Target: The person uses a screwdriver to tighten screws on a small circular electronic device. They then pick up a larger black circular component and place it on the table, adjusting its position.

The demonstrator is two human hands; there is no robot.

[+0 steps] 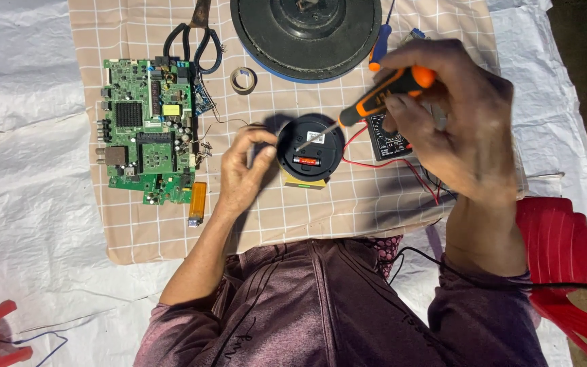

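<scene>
On the checked beige cloth (137,238), near its middle, a small round black device (310,147) lay with its back up, resting on a yellowish block, its battery compartment open and a red-wrapped cell showing inside. The left hand (242,173) steadied it at the left rim, thumb and fingers pressed against the edge in a loose pinch. The right hand (456,126) was closed around an orange-and-black screwdriver (385,92), fingers wrapped on the handle, the thin shaft slanting down so its tip met the device's back near the centre.

The device looked light and rigid, a hard plastic shell (likely smooth enough to spin or skid under a pushing tip), so a grip across its rim seemed the sensible place to hold it, away from the open compartment. The screwdriver's ribbed handle appeared to give a firm purchase.

Just right of the device sat a dark multimeter (392,139), partly hidden by the right hand, with red leads (375,163) curling toward the device. To the left lay a green circuit board (147,129), with black-handled scissors (195,41) and a roll of tape (243,80) above it. A large round black base (306,34) stood at the top.
</scene>
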